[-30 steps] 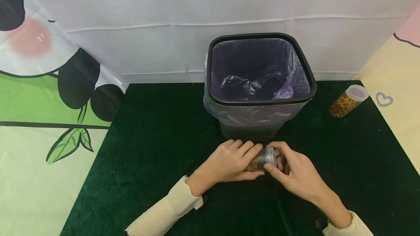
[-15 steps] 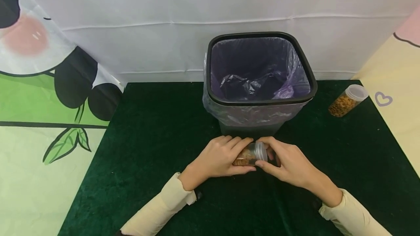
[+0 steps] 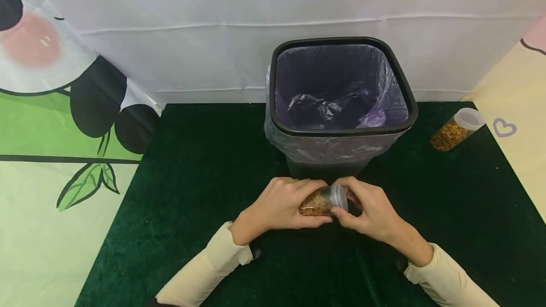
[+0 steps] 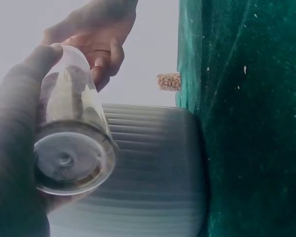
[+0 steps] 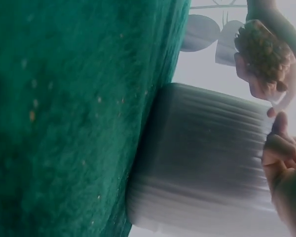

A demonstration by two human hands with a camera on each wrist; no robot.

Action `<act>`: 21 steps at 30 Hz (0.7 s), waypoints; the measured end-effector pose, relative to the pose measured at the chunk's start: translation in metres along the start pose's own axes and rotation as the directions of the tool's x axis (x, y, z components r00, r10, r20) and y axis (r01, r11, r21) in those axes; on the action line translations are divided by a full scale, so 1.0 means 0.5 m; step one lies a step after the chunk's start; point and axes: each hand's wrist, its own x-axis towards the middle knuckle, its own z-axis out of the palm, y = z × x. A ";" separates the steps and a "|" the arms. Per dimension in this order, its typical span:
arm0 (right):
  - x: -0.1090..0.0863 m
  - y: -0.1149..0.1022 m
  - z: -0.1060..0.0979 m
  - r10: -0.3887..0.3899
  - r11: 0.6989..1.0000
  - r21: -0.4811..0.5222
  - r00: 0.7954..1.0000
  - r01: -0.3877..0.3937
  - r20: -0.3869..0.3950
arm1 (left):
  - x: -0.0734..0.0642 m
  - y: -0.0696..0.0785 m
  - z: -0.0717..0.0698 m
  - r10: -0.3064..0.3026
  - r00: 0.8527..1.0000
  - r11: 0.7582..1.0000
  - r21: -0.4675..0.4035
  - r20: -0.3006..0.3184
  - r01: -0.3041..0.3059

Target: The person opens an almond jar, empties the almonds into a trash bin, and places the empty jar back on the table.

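Observation:
Near the front of the bin, a clear plastic jar (image 3: pixel 314 204) of small brown pieces lies on its side in the air or close over the cloth. My left hand (image 3: pixel 285 203) wraps its body from the left, thumb below and fingers above. At its right end, the thumb and fingers of my right hand (image 3: pixel 371 208) grip the pale screw lid (image 3: pixel 339 197). The left wrist view looks onto the jar's round base (image 4: pixel 69 159), with the right hand (image 4: pixel 101 42) beyond. In the right wrist view the brown pieces (image 5: pixel 264 54) show through the wall.
A grey bin (image 3: pixel 326 169) with a black rim and purple liner stands behind the hands. A second lidded jar (image 3: pixel 452 134) of brown pieces lies at the back right of the green cloth (image 3: pixel 192 169). White fabric (image 3: pixel 192 60) hangs behind.
Both hands and the jar have shifted left and slightly toward the bin, mostly in the first half second. The left hand's hold on the jar and the right hand's on the lid continue.

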 end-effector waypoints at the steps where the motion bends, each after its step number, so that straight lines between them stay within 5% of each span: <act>1: 0.000 -0.001 0.002 -0.017 1.000 0.000 1.000 0.017 -0.024 | 0.000 0.002 -0.001 0.003 1.000 1.000 -0.006 -0.007 -0.003; 9: 0.011 -0.011 0.002 -0.189 0.982 -0.038 0.967 0.185 -0.173 | 0.006 0.008 -0.010 0.002 0.998 0.988 -0.151 -0.057 -0.011; 21: 0.010 -0.019 0.010 -0.252 0.966 -0.021 0.924 0.257 -0.287 | -0.002 0.012 0.001 -0.066 0.997 0.904 -0.422 0.030 0.073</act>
